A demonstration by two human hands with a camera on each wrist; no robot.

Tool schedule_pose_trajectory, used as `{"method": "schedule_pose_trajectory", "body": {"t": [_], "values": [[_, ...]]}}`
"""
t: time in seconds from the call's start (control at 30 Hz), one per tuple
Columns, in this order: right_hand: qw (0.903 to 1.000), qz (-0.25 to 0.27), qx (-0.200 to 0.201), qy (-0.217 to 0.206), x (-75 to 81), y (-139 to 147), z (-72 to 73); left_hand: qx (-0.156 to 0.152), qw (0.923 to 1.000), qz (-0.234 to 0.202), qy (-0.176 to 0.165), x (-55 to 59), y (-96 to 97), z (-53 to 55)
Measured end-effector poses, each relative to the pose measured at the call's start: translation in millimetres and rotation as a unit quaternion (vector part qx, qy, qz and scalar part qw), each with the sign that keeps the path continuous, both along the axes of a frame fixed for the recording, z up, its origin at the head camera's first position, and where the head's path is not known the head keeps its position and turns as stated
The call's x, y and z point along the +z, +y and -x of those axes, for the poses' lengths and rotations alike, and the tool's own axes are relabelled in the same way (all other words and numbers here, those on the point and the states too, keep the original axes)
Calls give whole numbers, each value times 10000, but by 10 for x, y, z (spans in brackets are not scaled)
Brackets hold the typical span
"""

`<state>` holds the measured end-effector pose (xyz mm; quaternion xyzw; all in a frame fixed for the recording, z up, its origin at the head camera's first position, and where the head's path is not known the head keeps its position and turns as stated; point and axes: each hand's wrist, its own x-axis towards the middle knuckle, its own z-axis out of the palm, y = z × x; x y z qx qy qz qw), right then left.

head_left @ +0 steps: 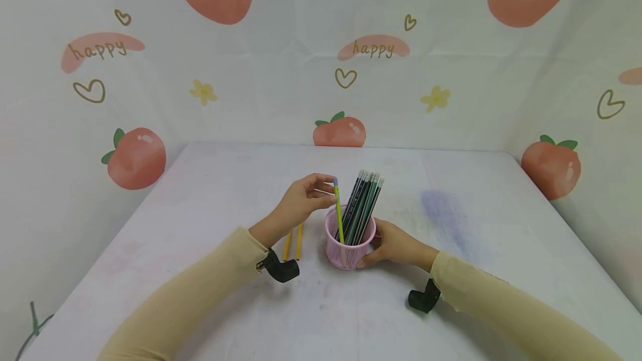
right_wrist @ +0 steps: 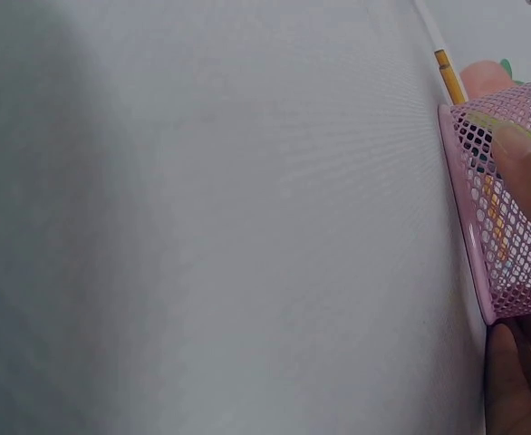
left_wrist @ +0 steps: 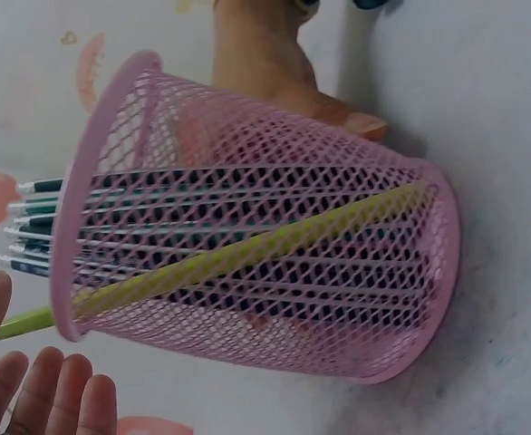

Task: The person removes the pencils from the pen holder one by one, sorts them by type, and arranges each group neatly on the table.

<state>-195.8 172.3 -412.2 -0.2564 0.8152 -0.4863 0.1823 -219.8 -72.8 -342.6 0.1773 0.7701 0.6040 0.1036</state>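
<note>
A pink mesh pencil cup (head_left: 346,258) stands upright on the table, holding a bundle of dark green and black pencils (head_left: 362,205) with white ends. One yellow-green pencil (head_left: 338,213) with a purple end leans in the cup's left side; its lower end reaches the cup's bottom in the left wrist view. My left hand (head_left: 308,196) is at that pencil's upper end, thumb and fingers spread apart on either side of it. My right hand (head_left: 398,245) grips the cup from the right, its thumb (right_wrist: 524,177) against the mesh and the other fingers partly hidden.
Two yellow pencils (head_left: 298,243) lie on the white table (head_left: 241,188) left of the cup, partly hidden by my left wrist. Behind the table hangs a white cloth (head_left: 281,82) with printed fruit. A purple smudge (head_left: 443,219) marks the table at right.
</note>
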Motion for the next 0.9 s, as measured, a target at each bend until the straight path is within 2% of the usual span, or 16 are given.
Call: {"method": "schedule_pose_trajectory", "body": {"t": [0.23, 0.4, 0.5, 0.67, 0.9], "values": [[10000, 26, -10, -13, -8, 4, 0, 110, 9996, -166, -215, -133, 72, -15], [10000, 61, -2, 30, -13, 4, 3, 140, 9998, -155, -76, -184, 94, -26], [9999, 99, 3, 40, -13, 0, 3, 97, 9998, -181, 60, -189, 99, -38], [9999, 113, 11, 37, -14, 0, 1, 119, 9996, -225, 88, -181, 110, -54], [9999, 141, 23, -8, -4, 3, -3, 247, 9991, -241, 235, -141, 101, -32]]}}
